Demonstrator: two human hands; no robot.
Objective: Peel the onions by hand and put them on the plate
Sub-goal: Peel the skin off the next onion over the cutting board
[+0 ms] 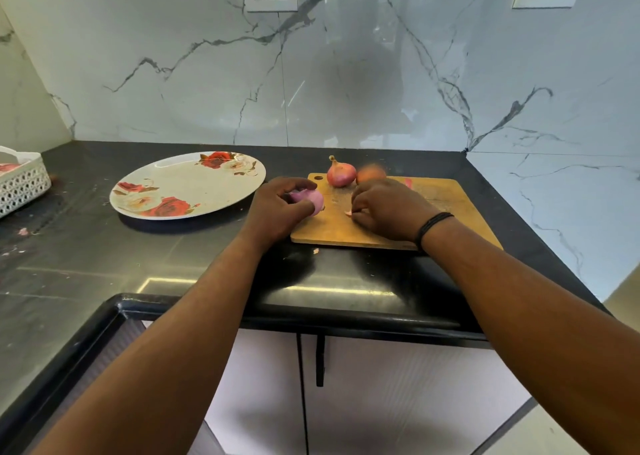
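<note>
A smooth, glossy pale-purple peeled onion (pixel 309 199) is gripped by the left hand (pixel 277 212) at the left edge of the wooden cutting board (pixel 446 205), its long axis lying roughly left to right. A thin scrap of skin (pixel 348 213) is pinched by the curled right hand (pixel 384 209). An unpeeled onion (pixel 341 173) is seen behind, stem up-left; another (pixel 370 173) is blurred. The round rose-patterned plate (pixel 180 184) lies left.

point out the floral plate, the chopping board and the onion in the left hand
floral plate (pixel 180 184): head view, bare centre of the plate
chopping board (pixel 446 200): head view, bare right part of its top
peeled onion (pixel 310 199): head view, pale flesh showing between the fingers
</note>
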